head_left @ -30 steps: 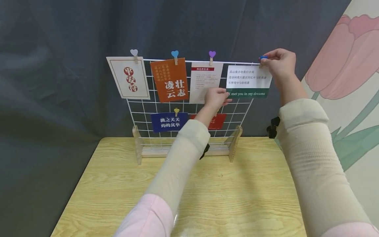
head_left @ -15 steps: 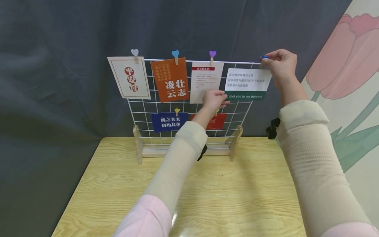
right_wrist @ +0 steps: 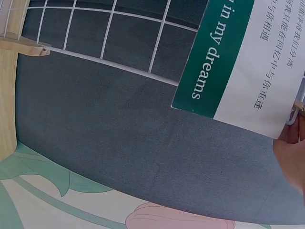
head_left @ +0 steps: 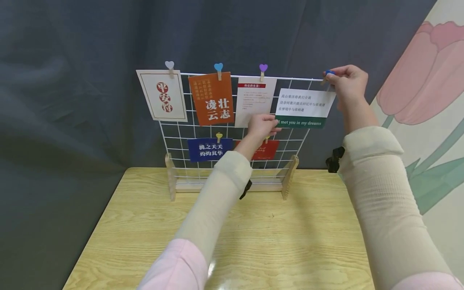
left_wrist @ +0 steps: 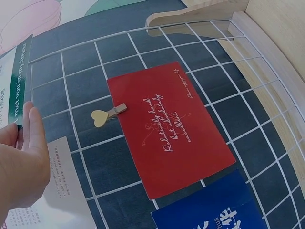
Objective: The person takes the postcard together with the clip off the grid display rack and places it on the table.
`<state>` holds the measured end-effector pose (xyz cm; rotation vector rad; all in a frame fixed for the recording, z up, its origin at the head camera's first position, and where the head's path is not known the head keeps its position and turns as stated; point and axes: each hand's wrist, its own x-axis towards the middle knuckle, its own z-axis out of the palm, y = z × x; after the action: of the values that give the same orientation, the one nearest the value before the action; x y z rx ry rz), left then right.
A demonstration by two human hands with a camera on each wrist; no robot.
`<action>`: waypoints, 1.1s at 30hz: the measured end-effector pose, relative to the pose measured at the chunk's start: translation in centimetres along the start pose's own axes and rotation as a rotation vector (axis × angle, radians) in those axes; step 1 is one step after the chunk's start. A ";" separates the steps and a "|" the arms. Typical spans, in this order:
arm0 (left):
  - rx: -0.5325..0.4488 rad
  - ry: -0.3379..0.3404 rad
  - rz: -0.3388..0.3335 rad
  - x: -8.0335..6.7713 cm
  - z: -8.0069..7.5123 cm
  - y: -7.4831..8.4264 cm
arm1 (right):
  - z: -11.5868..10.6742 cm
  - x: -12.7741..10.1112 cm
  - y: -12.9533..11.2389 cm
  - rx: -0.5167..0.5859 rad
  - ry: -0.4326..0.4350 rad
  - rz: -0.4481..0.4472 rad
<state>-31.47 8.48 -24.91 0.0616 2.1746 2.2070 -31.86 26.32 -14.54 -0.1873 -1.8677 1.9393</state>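
Note:
My left hand (head_left: 260,128) pinches the lower left corner of a white and green card (head_left: 305,105) printed "I met you in my dreams". The card hangs in front of the top right of a white wire grid rack (head_left: 290,141), its top edge below the rack's top wire. At the rack's top right corner my right hand (head_left: 349,84) pinches a small wooden clothespin with a blue top (head_left: 329,73). In the right wrist view the card's upper corner lies right at the right hand's fingers (right_wrist: 291,132), which partly hide the clothespin.
An off-white card (head_left: 163,96), an orange card (head_left: 211,98) and a red-striped card (head_left: 255,98) hang along the top wire by heart clothespins. Lower down hang a blue card (head_left: 209,150) and a red card (left_wrist: 169,129). Wooden feet hold the rack on the table (head_left: 272,237).
The card has moved down from the top wire, tilting a little, with my left hand holding its corner. My right hand stays at the rack's corner with the clothespin. The view has shifted slightly.

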 end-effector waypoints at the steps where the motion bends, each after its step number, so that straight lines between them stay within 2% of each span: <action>1: -0.003 -0.001 -0.002 0.0 0.0 -0.1 | 0.0 0.0 0.0 0.007 0.003 0.002; 7: -0.008 -0.003 -0.025 0.0 -0.3 -0.2 | -0.2 0.3 0.1 0.052 0.011 0.013; 16: 0.031 -0.005 -0.056 -0.2 -0.9 -0.6 | -0.2 0.2 0.0 0.055 0.015 0.031; 28: -0.009 -0.061 -0.055 -0.5 -1.4 -1.1 | -1.3 -0.1 -0.3 0.238 0.017 0.057; 33: -0.045 -0.083 -0.058 -0.9 -1.7 -1.6 | -1.6 -0.4 -0.5 0.259 0.019 0.059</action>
<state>-30.71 6.71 -26.51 0.0858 2.0572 2.1805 -30.75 27.57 -14.25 -0.1817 -1.5959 2.1879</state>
